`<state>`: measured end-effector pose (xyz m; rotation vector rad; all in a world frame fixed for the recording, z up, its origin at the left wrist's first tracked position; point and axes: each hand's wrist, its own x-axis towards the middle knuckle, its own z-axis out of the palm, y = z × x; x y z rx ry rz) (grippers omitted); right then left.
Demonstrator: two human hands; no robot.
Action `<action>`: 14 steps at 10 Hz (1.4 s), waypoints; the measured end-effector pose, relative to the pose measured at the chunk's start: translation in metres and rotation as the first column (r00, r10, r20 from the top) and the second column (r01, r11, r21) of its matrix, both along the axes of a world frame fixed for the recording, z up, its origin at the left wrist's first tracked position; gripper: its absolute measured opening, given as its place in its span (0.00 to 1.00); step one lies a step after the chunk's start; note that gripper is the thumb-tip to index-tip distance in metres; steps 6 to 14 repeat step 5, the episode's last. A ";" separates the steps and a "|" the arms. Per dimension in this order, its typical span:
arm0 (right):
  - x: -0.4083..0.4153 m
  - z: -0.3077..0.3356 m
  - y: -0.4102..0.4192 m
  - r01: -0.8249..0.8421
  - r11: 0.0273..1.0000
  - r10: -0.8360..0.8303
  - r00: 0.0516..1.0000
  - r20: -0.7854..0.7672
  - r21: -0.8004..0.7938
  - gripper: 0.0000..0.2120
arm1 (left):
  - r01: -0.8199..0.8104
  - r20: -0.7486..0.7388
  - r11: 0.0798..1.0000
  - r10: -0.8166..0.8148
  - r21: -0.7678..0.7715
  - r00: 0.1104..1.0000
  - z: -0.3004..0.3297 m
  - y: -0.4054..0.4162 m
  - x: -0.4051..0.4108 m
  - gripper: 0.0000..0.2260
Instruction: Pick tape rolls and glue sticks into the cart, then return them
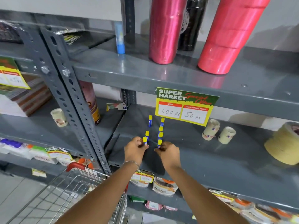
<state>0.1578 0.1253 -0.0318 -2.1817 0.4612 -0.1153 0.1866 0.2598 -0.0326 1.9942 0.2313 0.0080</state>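
Several small glue sticks with yellow caps and blue bodies stand upright in two rows on the middle grey shelf [210, 160]. My left hand [135, 150] grips the front glue stick of the left row [144, 141]. My right hand [169, 153] grips the front glue stick of the right row [159, 143]. Behind them stand more glue sticks [150, 121]. Two small beige tape rolls [210, 132] sit to the right, and a large beige tape roll [284, 144] lies at the far right. The wire cart [76, 191] with a red handle is at the lower left.
A green and yellow price sign [186, 106] hangs from the upper shelf edge. Tall pink ribbon stacks [163, 31] and a blue glue tube [120, 38] stand on the upper shelf. A slotted grey upright [76, 101] stands left of my hands. Packaged goods fill the lower shelves.
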 end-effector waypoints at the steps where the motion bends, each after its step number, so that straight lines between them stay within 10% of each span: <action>1: 0.002 -0.002 0.000 -0.003 1.000 0.003 1.000 -0.023 0.001 0.04 | 0.021 0.012 0.999 -0.022 0.028 1.000 -0.002 -0.002 0.003 0.09; 14: 0.001 -0.004 -0.004 0.055 0.994 -0.050 0.998 -0.049 0.099 0.10 | 0.027 0.010 0.999 -0.027 -0.021 1.000 -0.008 0.001 -0.004 0.23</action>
